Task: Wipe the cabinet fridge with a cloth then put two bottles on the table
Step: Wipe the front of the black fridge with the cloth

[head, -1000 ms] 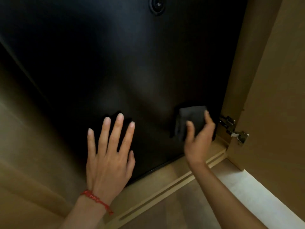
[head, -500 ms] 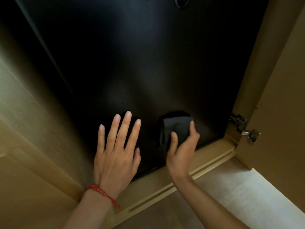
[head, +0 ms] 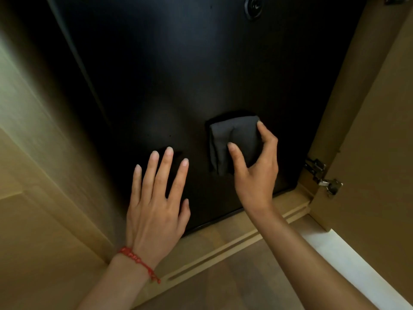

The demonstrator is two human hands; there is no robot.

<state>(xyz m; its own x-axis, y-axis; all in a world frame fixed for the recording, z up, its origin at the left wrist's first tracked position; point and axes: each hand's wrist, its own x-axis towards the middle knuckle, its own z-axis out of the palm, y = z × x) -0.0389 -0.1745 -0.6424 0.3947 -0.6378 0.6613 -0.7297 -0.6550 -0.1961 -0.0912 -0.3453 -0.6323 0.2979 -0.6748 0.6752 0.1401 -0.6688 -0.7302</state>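
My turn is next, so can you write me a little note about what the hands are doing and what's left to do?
Left hand: flat, fingers straight, resting on the black fridge door.
Right hand: grips the folded dark cloth, pressing it on the door's lower part.
Cabinet door stands open on the right.
Done: wiping is under way; I cannot tell how much of the door is clean.
Left: finish wiping, then put two bottles on the table. Neither bottles nor table are in view.

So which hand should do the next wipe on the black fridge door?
The right hand. Its fingers already grip the folded dark cloth against the black fridge door, so it can likely just slide on. The left hand lies flat on the door with straight fingers and holds nothing.
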